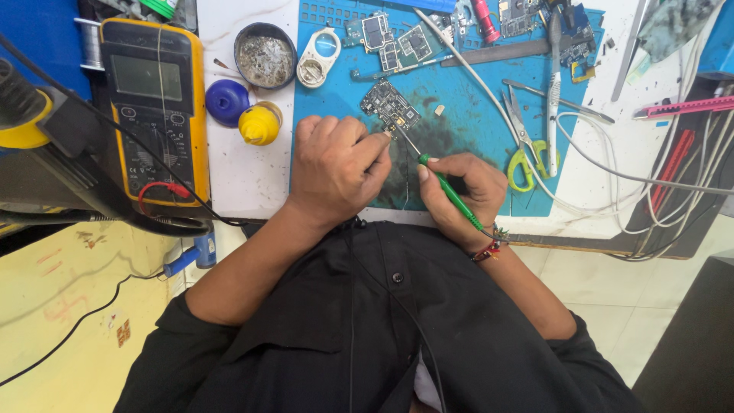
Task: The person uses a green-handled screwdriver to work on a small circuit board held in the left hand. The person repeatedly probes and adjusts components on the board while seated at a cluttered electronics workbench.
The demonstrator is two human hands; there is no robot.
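Head view, right hand [466, 191] gripping green tool [447, 190], circuit board [391, 106] mid-mat

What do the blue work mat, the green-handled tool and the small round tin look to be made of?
Blue work mat: likely silicone or rubber, matte, with moulded compartments and dark scorch-like stains. Green-handled tool in the right hand: glossy plastic grip, thin bare-metal shaft. Small round tin: looks like dark metal, holding grey crusted residue. The left hand steadies the circuit board.

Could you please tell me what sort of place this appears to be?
Probably an electronics repair bench: a circuit board lies on a blue work mat, a yellow multimeter sits alongside, and the right hand holds a green-handled tool.
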